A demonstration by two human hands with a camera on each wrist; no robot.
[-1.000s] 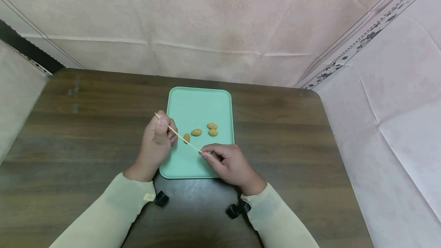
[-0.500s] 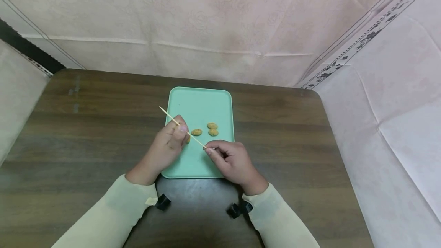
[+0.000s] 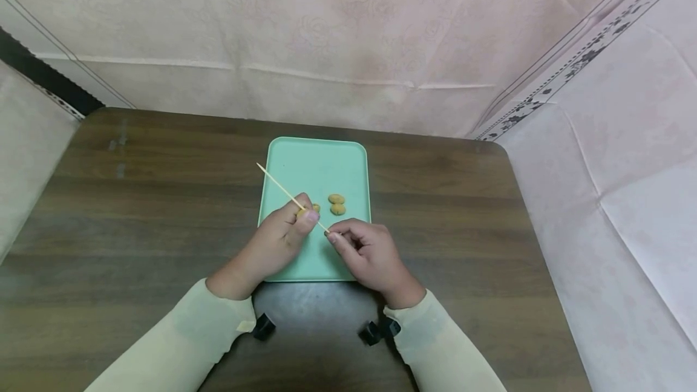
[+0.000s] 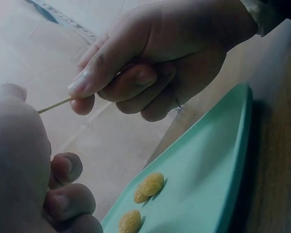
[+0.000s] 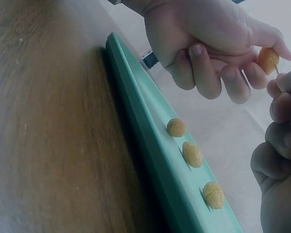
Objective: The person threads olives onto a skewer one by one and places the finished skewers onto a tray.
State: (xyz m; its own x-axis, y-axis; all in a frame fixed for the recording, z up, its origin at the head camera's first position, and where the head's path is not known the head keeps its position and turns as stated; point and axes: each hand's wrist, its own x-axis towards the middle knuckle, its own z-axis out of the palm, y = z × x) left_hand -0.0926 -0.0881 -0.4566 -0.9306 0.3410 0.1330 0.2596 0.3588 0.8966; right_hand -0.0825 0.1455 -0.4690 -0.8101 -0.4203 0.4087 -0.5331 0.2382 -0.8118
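My right hand [image 3: 373,256] pinches the lower end of a thin wooden skewer [image 3: 278,183] between thumb and fingertips. Farther along it my left hand [image 3: 283,238] grips a small yellow-brown ball [image 5: 268,59] with the stick running out of it. The skewer slants across the tray, its pointed far end free beyond the left fingers. Below the hands lies a mint-green tray [image 3: 316,162]. Two similar balls sit close together on the tray, one ball [image 3: 337,209] nearer me; another [image 3: 316,207] is partly hidden by the left thumb.
The tray rests on a dark brown wooden table [image 3: 452,210]. Pale patterned cloth [image 3: 348,29] hangs behind the table and along its sides. A black camera mount sits at each sleeve cuff.
My left hand has slid down the skewer toward my right hand, so more of the far end sticks out. My right hand has shifted only slightly.
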